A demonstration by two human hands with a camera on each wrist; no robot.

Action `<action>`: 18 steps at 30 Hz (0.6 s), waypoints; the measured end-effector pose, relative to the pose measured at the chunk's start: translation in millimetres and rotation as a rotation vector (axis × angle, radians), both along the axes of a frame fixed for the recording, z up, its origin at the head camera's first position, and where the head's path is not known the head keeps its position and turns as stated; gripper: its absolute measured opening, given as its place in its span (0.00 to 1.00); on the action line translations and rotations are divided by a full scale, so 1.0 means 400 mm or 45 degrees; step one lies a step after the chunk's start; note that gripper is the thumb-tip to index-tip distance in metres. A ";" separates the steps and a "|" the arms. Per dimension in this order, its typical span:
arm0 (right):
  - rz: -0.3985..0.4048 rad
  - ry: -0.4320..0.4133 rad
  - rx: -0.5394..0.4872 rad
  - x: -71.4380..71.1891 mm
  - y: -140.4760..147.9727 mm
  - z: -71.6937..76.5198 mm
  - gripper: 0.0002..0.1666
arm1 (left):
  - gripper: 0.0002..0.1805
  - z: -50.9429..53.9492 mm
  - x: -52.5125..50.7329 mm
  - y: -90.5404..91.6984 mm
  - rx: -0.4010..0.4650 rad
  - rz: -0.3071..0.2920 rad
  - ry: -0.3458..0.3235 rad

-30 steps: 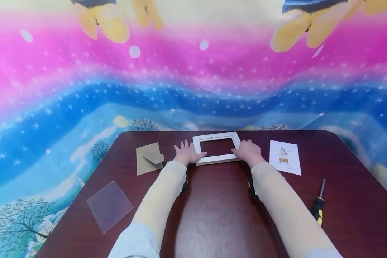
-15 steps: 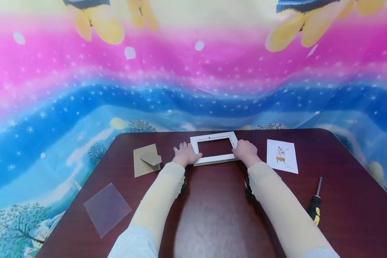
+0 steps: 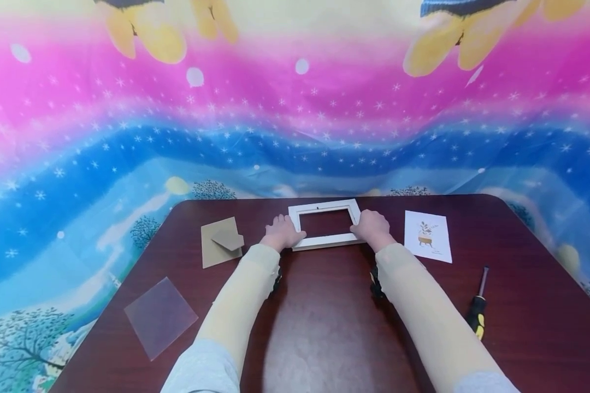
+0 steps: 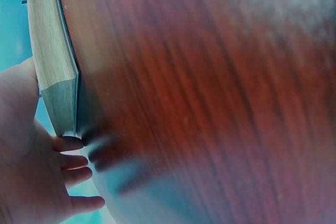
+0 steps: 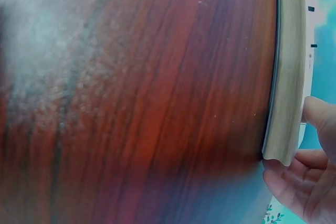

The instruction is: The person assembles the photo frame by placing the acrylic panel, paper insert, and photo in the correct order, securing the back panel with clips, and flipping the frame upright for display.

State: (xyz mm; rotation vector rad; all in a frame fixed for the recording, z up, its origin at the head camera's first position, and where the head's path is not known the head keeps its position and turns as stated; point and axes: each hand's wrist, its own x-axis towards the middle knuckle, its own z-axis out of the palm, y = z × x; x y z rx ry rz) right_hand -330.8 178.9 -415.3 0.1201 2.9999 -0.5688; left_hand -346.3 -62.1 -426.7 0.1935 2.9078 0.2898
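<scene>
A white rectangular frame (image 3: pixel 324 240) with an open middle lies flat near the table's far edge. My left hand (image 3: pixel 281 233) holds its left side, thumb over the top and the other fingers spread out beside the corner. On the right side my right hand (image 3: pixel 372 227) grips it, with the thumb on top and the fingers curled at the outer edge. In the left wrist view, the left hand (image 4: pixel 29 150) has one fingertip at the corner of the frame's pale wooden side (image 4: pixel 50 35). The right wrist view shows the right hand (image 5: pixel 315 174) around the opposite corner of the frame (image 5: pixel 291 66).
A brown backing board (image 3: pixel 213 254) with a stand flap lies left of the frame, a clear sheet (image 3: pixel 160 318) nearer on the left. To the right are a white card (image 3: pixel 427 236) with a plant picture and a screwdriver (image 3: pixel 477 314). A patterned cloth (image 3: pixel 295 125) hangs behind the table.
The head view has shifted slightly. The left fingers have drawn a little closer together. Both hands remain at the frame, which has not visibly moved on the table.
</scene>
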 end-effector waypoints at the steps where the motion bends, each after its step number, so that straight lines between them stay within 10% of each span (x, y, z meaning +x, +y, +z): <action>1: 0.000 0.002 -0.004 0.000 -0.001 0.000 0.16 | 0.46 0.000 -0.001 -0.001 -0.006 -0.005 0.000; 18: 0.021 0.044 -0.024 0.008 -0.001 0.017 0.19 | 0.42 0.012 -0.004 -0.021 -0.018 -0.092 0.111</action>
